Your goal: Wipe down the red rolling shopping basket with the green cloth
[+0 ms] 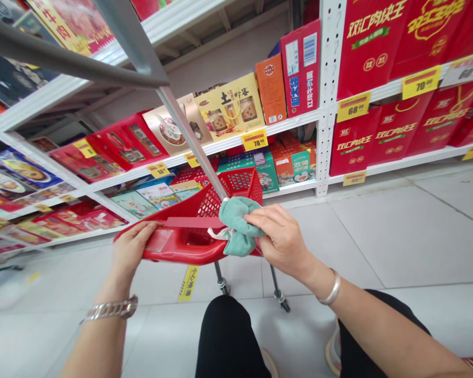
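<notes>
A small red plastic shopping cart (189,247) stands on wheels in front of me, its mesh basket (228,191) towards the shelves. My left hand (131,247) grips the left end of the cart's red handle ledge, fingers curled over its edge. My right hand (279,236) is closed on a green cloth (236,226), pressing it against the right part of the same ledge. A grey metal pole (189,136) rises from the cart up past my view. A watch sits on my left wrist, a silver bangle on my right.
White shelves (260,131) hold red, gold and orange gift boxes with yellow price tags. More red boxes (362,142) fill the right bay. The floor is pale tile with a yellow sticker (188,283). My dark-trousered legs show at the bottom.
</notes>
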Demonstrator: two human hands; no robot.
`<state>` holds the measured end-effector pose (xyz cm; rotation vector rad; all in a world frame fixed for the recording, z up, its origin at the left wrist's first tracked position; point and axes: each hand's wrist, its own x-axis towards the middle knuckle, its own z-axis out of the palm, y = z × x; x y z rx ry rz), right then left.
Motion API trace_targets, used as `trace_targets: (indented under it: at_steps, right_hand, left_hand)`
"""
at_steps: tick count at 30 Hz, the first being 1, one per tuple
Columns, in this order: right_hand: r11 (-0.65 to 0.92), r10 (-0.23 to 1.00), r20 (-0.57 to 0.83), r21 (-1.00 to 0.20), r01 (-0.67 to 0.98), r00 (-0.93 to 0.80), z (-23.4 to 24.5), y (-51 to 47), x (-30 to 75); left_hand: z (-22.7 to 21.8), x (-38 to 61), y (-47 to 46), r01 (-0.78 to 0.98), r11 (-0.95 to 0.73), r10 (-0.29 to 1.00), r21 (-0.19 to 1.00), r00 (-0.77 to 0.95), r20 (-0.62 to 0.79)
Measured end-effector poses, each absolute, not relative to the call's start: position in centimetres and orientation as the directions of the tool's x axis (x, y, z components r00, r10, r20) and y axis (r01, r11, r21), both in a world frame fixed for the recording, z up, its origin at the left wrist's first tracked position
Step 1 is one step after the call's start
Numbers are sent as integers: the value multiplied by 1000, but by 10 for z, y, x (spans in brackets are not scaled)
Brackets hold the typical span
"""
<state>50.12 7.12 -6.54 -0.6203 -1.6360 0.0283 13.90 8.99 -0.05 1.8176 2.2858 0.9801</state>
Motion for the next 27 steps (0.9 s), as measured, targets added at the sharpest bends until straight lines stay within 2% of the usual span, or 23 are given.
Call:
trace_targets:
  at_steps: [3, 5, 27]
  right_hand:
    - [848, 412, 910, -365, 383, -45, -66, 70, 498]
    - [845, 417, 908, -368, 389, -47, -67, 70, 498]
    - [836, 492, 863, -431, 341, -114, -73, 79, 502]
  left_hand:
    - [2, 142, 89, 757, 150, 893, 636, -380, 242]
    - [3, 145, 88, 737, 156, 891, 657, -392, 228]
    - [6, 150, 86, 716, 122, 885, 687, -391, 251]
